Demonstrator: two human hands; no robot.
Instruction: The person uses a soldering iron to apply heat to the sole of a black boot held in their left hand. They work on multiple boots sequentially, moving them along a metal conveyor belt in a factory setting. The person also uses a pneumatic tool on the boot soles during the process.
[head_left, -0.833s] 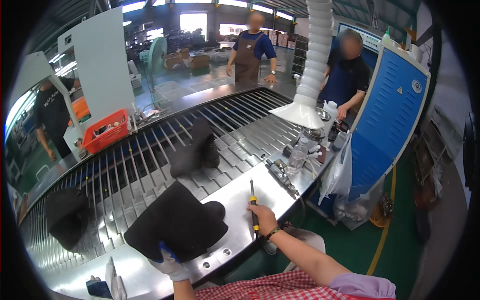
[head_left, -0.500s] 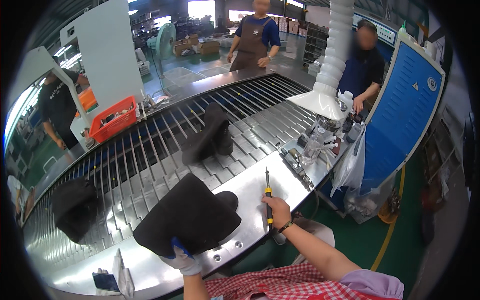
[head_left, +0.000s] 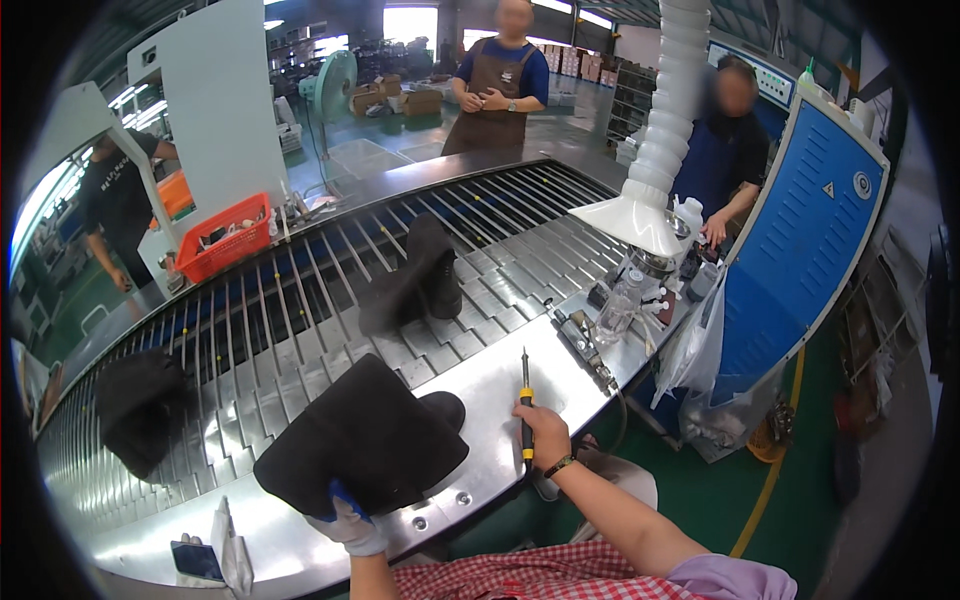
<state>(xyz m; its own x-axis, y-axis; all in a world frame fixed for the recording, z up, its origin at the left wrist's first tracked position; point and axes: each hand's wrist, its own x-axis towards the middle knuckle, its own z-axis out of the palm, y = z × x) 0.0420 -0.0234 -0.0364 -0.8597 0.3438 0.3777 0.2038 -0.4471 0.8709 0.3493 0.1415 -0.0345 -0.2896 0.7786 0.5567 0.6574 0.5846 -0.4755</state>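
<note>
My left hand [head_left: 347, 522], in a white and blue glove, grips a black boot [head_left: 360, 435] by the edge of its wide shaft, at the metal table's front edge. The rounded foot end points right. My right hand [head_left: 545, 435], bare with a dark band at the wrist, is closed round the yellow and black handle of a soldering iron [head_left: 527, 400]. Its thin metal tip points away from me, to the right of the boot and apart from it. Most of my left fingers are hidden beneath the boot.
Dark boots [head_left: 425, 270] lie on the slatted conveyor [head_left: 300, 330], with another dark piece [head_left: 145, 410] at left. A phone [head_left: 197, 558] rests near the front edge. A red basket [head_left: 225, 245], white hose hood [head_left: 640, 215], bottles and a blue cabinet [head_left: 810, 220] stand around. Several people stand nearby.
My view has shifted slightly; both hands keep their hold on the boot and soldering iron. The aproned person at the back has brought both hands together in front.
</note>
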